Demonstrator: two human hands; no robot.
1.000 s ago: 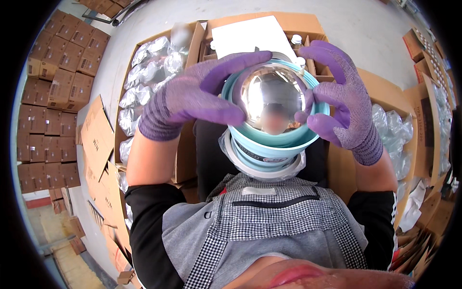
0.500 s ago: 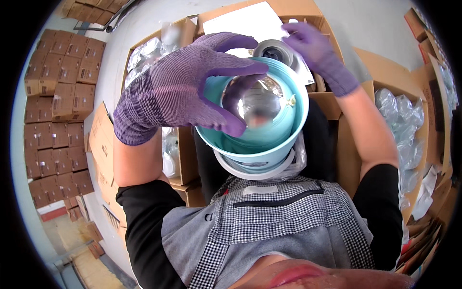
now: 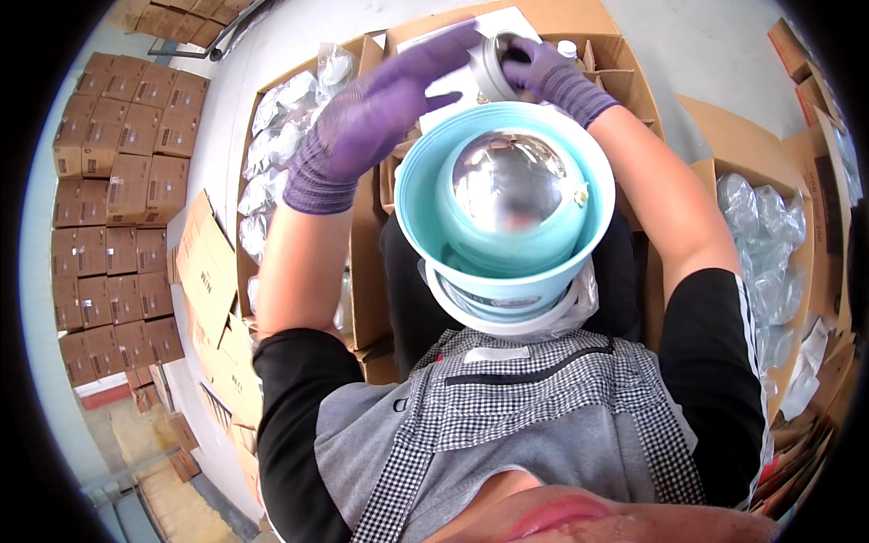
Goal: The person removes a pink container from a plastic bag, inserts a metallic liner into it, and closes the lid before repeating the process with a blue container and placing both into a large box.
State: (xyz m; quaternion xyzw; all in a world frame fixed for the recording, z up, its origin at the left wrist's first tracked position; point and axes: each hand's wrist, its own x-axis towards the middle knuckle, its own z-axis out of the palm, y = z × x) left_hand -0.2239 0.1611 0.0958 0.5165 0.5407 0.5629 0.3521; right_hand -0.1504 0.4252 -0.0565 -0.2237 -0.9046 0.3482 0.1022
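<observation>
Right hand [image 3: 550, 74] grips grey ring-shaped roll [image 3: 490, 76] just beyond unheld turquoise bucket [image 3: 418, 206] over lap [image 3: 404, 281]; left hand [image 3: 367, 122] open, blurred, near roll. Fumbled roll could drop, scratching mirror-topped vessel [image 3: 511, 185] inside bucket.

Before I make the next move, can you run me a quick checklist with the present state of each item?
1. Right hand gripping the grey roll: ok, fingers at its opening.
2. Left hand off the blue bucket: ok, fingers spread.
3. Left hand touching the roll: cannot tell, motion blur.
4. Shiny dome within the bucket's rim: ok.
5. White sheet uncovered: not ok, hands and roll overlap it in view.
</observation>
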